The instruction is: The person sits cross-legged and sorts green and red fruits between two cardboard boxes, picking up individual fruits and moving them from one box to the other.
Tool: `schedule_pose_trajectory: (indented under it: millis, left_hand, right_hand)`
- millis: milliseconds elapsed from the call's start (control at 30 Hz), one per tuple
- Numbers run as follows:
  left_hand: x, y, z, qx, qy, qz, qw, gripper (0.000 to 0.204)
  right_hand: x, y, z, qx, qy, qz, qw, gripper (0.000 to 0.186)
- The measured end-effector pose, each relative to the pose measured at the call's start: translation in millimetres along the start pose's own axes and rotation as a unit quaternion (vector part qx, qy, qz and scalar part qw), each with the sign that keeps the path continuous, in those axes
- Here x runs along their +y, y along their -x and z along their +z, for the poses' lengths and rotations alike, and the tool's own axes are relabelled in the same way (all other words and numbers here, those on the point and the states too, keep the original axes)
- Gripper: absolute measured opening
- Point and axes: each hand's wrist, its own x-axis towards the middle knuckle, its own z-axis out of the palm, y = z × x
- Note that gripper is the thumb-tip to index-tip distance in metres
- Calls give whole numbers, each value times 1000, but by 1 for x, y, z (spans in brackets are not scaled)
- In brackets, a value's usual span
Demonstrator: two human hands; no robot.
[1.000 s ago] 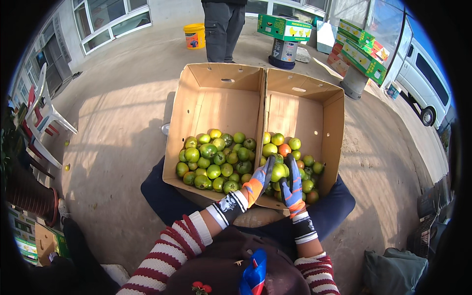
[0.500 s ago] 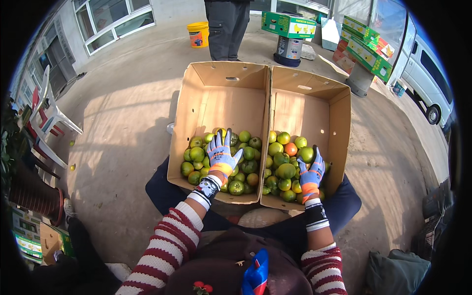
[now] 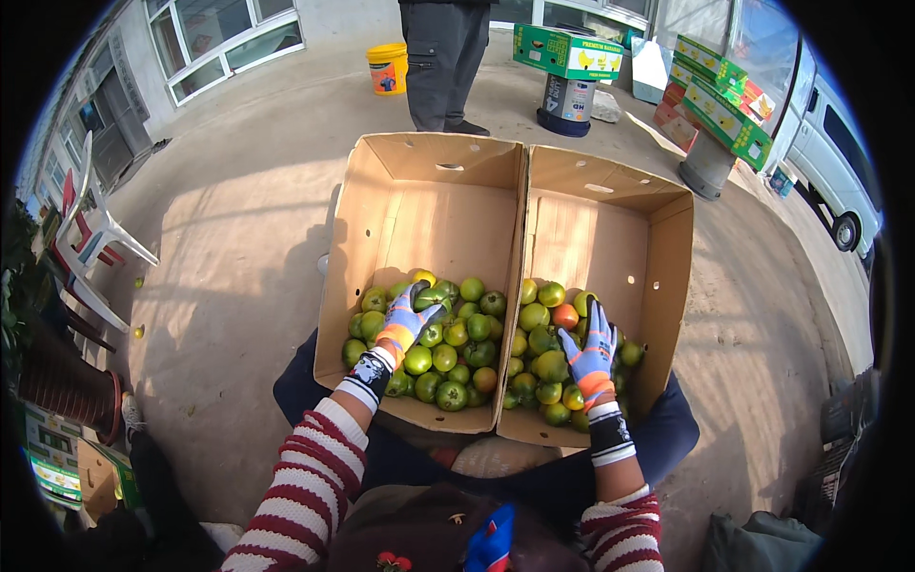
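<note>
Two joined cardboard boxes stand before me, a left box [image 3: 429, 214] and a right box [image 3: 583, 238], their near halves filled with mostly green tomatoes. In the left box, my gloved left hand [image 3: 404, 324] has its thumb and fingers curved round a green tomato [image 3: 432, 298]. My right hand [image 3: 593, 357], in a matching blue and orange glove, lies over the tomatoes in the right box. Its fingers are stretched and point away from me, hiding the fruit under them. An orange-red tomato [image 3: 565, 316] sits just left of those fingers.
A person in dark trousers [image 3: 442, 67] stands beyond the boxes, near a yellow bucket [image 3: 387, 71]. Green fruit cartons [image 3: 566, 53] rest on round stands at the back right. White chairs [image 3: 95, 224] stand left; a van [image 3: 839, 143] is far right.
The boxes sit slightly lower in the picture. My left hand has gone from spread fingers to curling round a green tomato. My right hand has opened off the green tomato it held and flattened.
</note>
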Motion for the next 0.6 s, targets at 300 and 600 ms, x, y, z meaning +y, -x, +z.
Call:
schedule_pose_trajectory:
  millis: [300, 600]
  left_hand:
    - [191, 20, 78, -259, 397, 17, 880, 44]
    - [89, 26, 93, -247, -437, 168, 848, 78]
  right_hand:
    - [-89, -36, -37, 26, -249, -130, 959, 80]
    - [21, -33, -7, 94, -66, 103, 988, 77]
